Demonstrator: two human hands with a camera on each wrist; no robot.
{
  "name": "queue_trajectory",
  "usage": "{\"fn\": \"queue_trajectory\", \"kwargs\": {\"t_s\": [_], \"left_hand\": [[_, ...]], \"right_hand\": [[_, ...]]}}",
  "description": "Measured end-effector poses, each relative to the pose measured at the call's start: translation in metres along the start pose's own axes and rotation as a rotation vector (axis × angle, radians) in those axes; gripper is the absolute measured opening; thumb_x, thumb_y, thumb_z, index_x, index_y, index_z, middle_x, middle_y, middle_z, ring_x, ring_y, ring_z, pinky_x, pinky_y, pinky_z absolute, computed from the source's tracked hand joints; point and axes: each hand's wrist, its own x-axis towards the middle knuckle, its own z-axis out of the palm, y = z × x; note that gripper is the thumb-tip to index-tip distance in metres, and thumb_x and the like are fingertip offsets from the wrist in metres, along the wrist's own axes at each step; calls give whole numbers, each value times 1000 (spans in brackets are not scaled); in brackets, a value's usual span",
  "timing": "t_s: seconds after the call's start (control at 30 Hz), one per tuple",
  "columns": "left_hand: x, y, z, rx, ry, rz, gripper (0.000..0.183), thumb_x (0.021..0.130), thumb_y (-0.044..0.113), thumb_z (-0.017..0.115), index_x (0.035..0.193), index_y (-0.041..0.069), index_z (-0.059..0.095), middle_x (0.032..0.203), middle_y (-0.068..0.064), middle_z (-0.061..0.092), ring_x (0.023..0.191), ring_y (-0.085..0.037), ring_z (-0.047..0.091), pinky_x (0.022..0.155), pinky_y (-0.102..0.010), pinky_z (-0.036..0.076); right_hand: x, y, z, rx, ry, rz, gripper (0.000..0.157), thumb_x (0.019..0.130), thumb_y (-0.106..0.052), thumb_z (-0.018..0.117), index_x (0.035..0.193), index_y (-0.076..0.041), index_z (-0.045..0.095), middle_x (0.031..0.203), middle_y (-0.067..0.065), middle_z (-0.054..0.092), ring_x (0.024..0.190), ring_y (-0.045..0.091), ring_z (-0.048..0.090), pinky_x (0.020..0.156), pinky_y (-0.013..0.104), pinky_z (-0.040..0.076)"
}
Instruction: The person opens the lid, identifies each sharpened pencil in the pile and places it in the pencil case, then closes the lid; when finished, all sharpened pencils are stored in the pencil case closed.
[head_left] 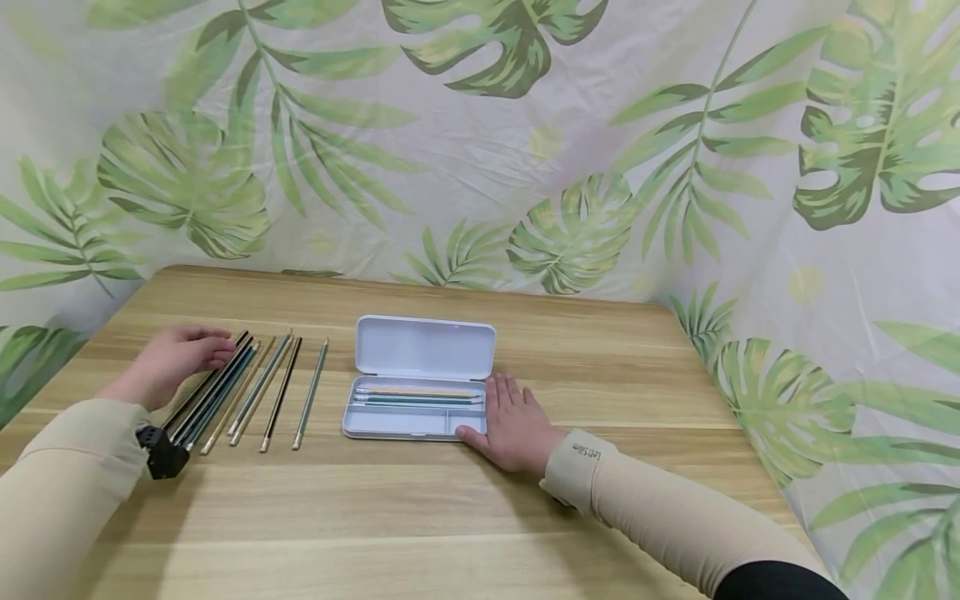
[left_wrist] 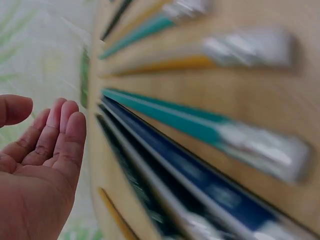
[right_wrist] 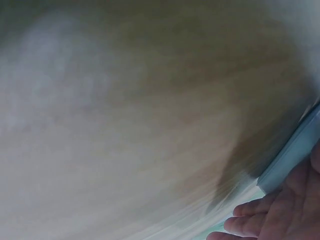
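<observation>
My left hand is over the left end of a row of pencils, its fingers slightly bent. In the left wrist view the palm and fingers of that hand show nothing held, beside blurred teal, dark blue, black and yellow pencils. A pale pencil case lies open on the table, its lid tipped back. Several pencils lie in its rear compartment. My right hand rests along the case's right side, fingers extended, thumb at the front corner. The right wrist view shows its fingers near the case edge.
A single teal pencil lies between the row and the case. The wooden table runs back to a leaf-patterned cloth. A black device is on my left wrist.
</observation>
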Motion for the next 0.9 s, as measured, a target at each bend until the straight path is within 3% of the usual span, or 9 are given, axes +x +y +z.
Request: {"fn": "queue_trajectory", "kwargs": {"t_s": [0.27,0.47,0.57,0.63,0.7,0.9], "left_hand": [[-3,-19,0,38,-36,-6,48,110,6,39,140,-31,30,109,-6,70,88,3,64,80,-21,57],[-4,-14,4,215,-14,32,48,109,9,46,136,-30,40,123,-38,62,87,5,62,78,-18,56],[-7,-7,8,363,-22,58,47,108,12,50,135,-26,46,129,-42,56,99,-20,70,85,-36,58],[-8,-3,12,463,-33,75,48,107,14,54,134,-25,48,128,-41,58,107,-42,66,89,-51,56],[-9,1,15,557,-41,97,47,105,14,57,131,-24,51,124,-40,60,112,-56,59,89,-62,51],[-6,2,27,659,-16,148,40,97,4,61,122,-27,55,110,-38,66,103,-55,63,87,-63,52]], "right_hand": [[-1,1,-1,14,10,1,97,104,-69,28,160,10,18,165,29,21,153,41,19,121,54,25],[-1,1,-1,26,11,-8,97,105,-68,30,159,11,17,164,30,22,153,41,20,121,54,26],[-1,0,-2,32,3,-9,96,105,-67,30,159,11,17,165,30,21,153,41,20,121,54,25],[-2,0,-3,40,7,-11,96,105,-67,30,159,11,18,164,30,22,153,41,20,121,54,26],[-2,0,-4,43,8,-11,96,105,-67,29,159,11,17,164,30,22,153,41,20,121,53,26],[0,0,-3,37,8,-10,96,105,-68,29,159,11,17,164,30,22,153,40,21,121,53,26]]}}
